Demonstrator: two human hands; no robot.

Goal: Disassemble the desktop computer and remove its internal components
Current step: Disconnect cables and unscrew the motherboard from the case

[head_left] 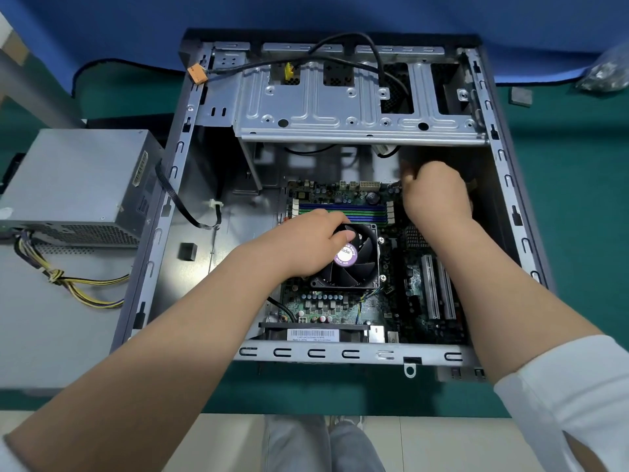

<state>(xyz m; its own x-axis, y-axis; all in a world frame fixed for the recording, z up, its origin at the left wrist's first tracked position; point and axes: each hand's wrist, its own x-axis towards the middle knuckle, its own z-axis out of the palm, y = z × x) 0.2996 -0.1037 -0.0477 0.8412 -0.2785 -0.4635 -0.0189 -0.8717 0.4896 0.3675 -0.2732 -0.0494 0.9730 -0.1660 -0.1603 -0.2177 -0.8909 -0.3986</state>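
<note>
Case (190, 137) lies on its side, open, on the green mat (561, 206), centre of view. Motherboard (343, 303) sits in the near-right part of the case floor. CPU fan (354, 264) on top of it, black, purple hub label. RAM slots (343, 209) just beyond the fan, partly covered by the left hand.

Left hand (306, 243): fingers curled over the fan's far-left corner, thumb on the fan frame. It grips the fan.

Right hand (437, 194): curled into a fist at the board's far-right corner, knuckles toward camera. Fingertips are hidden and blurred; can't tell what it has hold of, if anything.

Drive cage (357, 107) spans the far end of the case, black cables (374, 52) looped over it, orange connector (196, 73) hanging at the far-left rim. Space under the cage is dark, hard to read.

Power supply (75, 185) is out of the case, lying just left of it, yellow/black wire bundle (68, 281) trailing toward the camera. Grey panel beneath it is cut off at the left edge.

Clear bag (609, 71), far right, contents unclear.
</note>
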